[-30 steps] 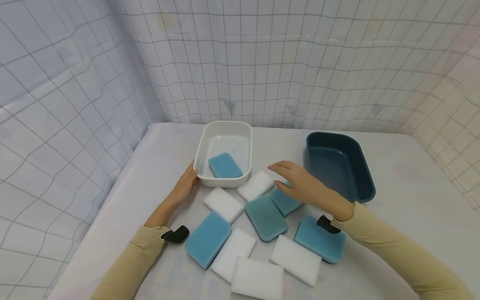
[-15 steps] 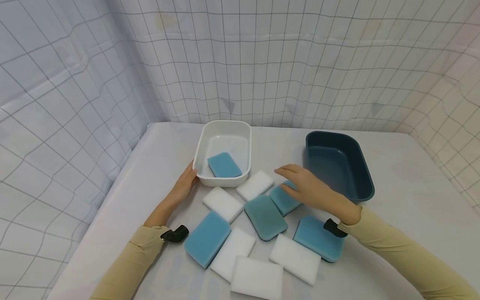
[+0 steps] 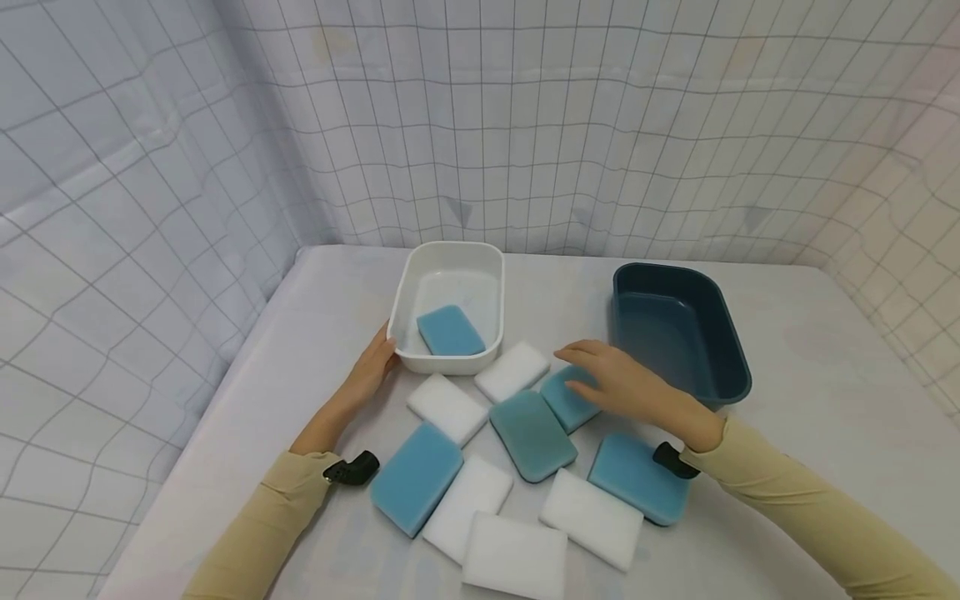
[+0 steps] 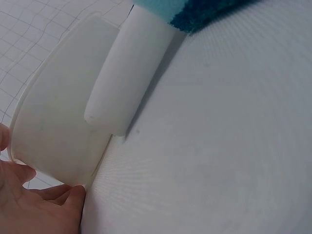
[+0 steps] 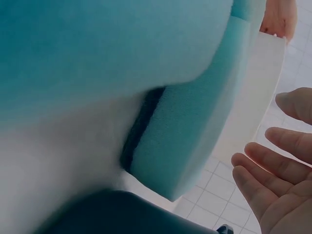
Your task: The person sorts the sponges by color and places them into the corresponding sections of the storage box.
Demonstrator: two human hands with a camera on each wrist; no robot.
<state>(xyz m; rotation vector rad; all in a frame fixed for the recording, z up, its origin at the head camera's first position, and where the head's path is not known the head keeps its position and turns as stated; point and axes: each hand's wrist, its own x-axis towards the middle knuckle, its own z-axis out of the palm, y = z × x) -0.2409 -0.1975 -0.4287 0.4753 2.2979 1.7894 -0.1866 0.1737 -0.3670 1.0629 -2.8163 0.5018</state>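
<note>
My left hand holds the near left corner of a white plastic tub, its thumb and fingers against the wall and rim. Inside the tub lies one blue sponge. My right hand hovers over a blue-green sponge, partly covering it in the head view. The right wrist view shows its fingers loosely bent and apart, holding nothing. Beside that sponge lie a darker green sponge and a white sponge.
A dark blue tub stands at the right, just beyond my right hand. Several white sponges and blue sponges, one left and one right, lie closer to me. Gridded white cloth hangs behind the table.
My right hand has shifted slightly right and towards me, and sits lower over the blue-green sponge. The left hand stays at the white tub; the sponges have not moved.
</note>
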